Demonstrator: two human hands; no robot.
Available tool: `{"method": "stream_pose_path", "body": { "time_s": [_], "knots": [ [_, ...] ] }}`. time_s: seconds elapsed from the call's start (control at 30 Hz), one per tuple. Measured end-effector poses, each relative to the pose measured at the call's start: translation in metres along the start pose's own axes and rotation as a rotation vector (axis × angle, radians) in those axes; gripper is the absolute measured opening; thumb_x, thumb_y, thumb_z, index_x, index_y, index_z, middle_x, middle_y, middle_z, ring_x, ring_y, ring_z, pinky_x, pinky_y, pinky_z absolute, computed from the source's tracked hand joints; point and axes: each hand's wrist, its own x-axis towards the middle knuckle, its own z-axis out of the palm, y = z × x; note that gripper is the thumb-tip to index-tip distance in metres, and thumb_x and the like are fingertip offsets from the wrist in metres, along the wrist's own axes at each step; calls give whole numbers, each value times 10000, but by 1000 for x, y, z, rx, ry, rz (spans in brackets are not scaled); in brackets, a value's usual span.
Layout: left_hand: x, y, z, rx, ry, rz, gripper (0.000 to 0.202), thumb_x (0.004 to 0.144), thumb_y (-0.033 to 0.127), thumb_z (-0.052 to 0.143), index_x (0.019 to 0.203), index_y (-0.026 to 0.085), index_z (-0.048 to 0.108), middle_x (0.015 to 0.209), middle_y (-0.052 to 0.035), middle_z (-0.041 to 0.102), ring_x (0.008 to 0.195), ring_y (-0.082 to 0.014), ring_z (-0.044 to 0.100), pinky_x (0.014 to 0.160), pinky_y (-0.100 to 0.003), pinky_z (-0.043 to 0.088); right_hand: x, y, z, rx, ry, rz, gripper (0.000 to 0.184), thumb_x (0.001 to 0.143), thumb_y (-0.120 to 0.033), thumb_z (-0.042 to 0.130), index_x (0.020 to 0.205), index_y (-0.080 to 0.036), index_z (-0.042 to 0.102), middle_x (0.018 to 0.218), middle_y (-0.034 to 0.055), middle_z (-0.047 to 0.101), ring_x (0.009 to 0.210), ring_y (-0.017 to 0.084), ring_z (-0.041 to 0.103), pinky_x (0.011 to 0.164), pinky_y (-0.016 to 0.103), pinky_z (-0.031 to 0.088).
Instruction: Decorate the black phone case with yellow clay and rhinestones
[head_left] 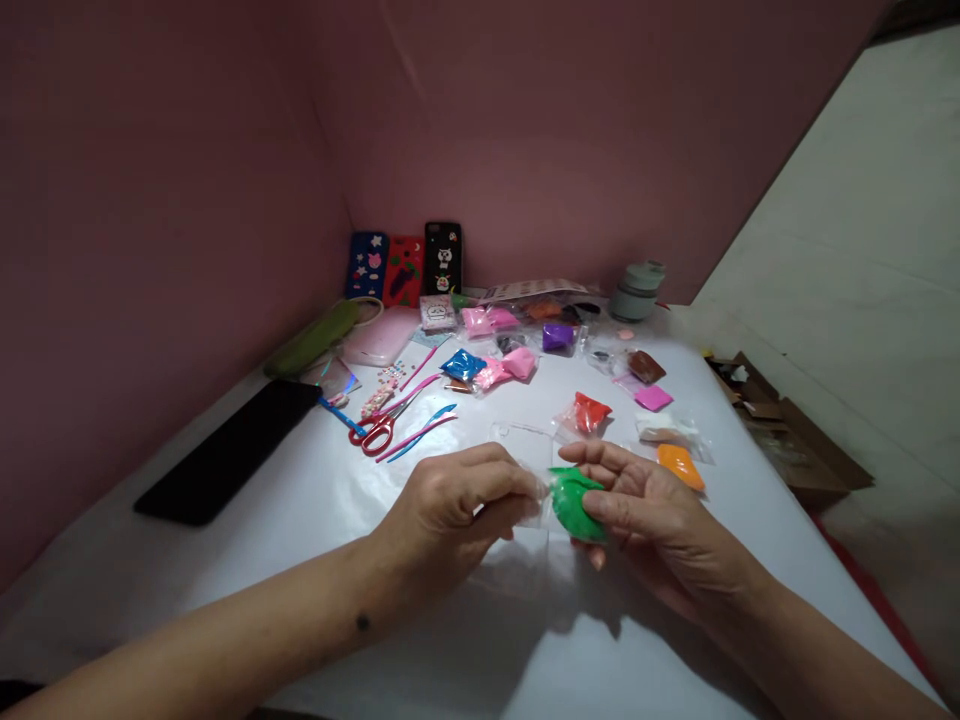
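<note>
Between my hands is a clear plastic packet of green modelling clay [574,508]. My right hand [652,515] grips its clay-filled part, the thumb pressed on the front and the fingers behind. The fingers of my left hand [469,500] are pinched on the clear, twisted end of the same packet. Under the hands lies a transparent phone case [521,432], its outline partly hidden. Just beyond the right hand are packets of red clay [591,411], orange clay [681,467] and white clay [666,428].
Red-handled scissors [373,432], pink and blue modelling tools [421,436] and a black slab-like object [232,450] lie to the left. Several clay packets, including blue [463,365] and purple [557,337], sit farther back. Decorated phone cases [406,270] lean on the wall; a bottle [637,291] stands right.
</note>
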Motion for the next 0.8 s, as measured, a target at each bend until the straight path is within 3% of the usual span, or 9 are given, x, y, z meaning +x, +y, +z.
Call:
{"method": "stream_pose_path", "body": {
  "time_s": [0.17,0.37,0.47,0.6,0.67,0.73,0.8],
  "knots": [
    [3,-3,1,86,45,66,145,848,259,621,784,162,707,729,-32,636,643,-100,608,591,-178,472,-3,-1,3,-29,43,-21,403,675,-195,804,1034,-176,622,832,14,622,630,104,583,461,194,511],
    [3,-9,2,182,70,203,131,868,205,579,884,170,705,726,-27,588,665,-107,556,575,-187,445,-2,3,3,-55,-33,-24,379,707,-203,771,1050,-204,608,847,6,609,620,116,588,499,257,546],
    [3,-10,2,295,154,331,172,864,117,547,929,173,696,683,-18,560,664,-113,487,585,-204,416,-1,4,2,-101,-47,-10,383,718,-189,760,1068,-210,605,850,0,607,602,106,599,499,232,529],
    [2,-12,1,406,273,350,176,811,97,612,902,207,714,649,10,447,642,-112,408,588,-217,376,-1,4,4,-130,-59,10,353,715,-198,765,1035,-196,619,817,-4,603,556,94,583,458,211,506],
    [1,-13,0,352,234,299,125,810,143,627,880,196,717,763,-25,504,690,-119,460,615,-230,412,-1,5,4,-137,-56,8,320,716,-198,767,1003,-194,625,795,-8,600,562,97,583,461,215,514],
    [2,-14,-1,231,104,216,131,842,139,570,840,171,697,889,-62,568,741,-117,535,646,-223,449,-1,6,5,-144,-42,-6,312,710,-188,771,987,-193,627,791,-7,605,578,103,585,470,224,529],
    [3,-14,-2,123,-6,149,199,862,90,487,822,157,670,885,-62,607,728,-101,578,647,-197,459,0,7,5,-132,-18,-24,327,698,-177,778,984,-195,622,798,-6,612,600,112,589,470,232,541]
  ]
}}
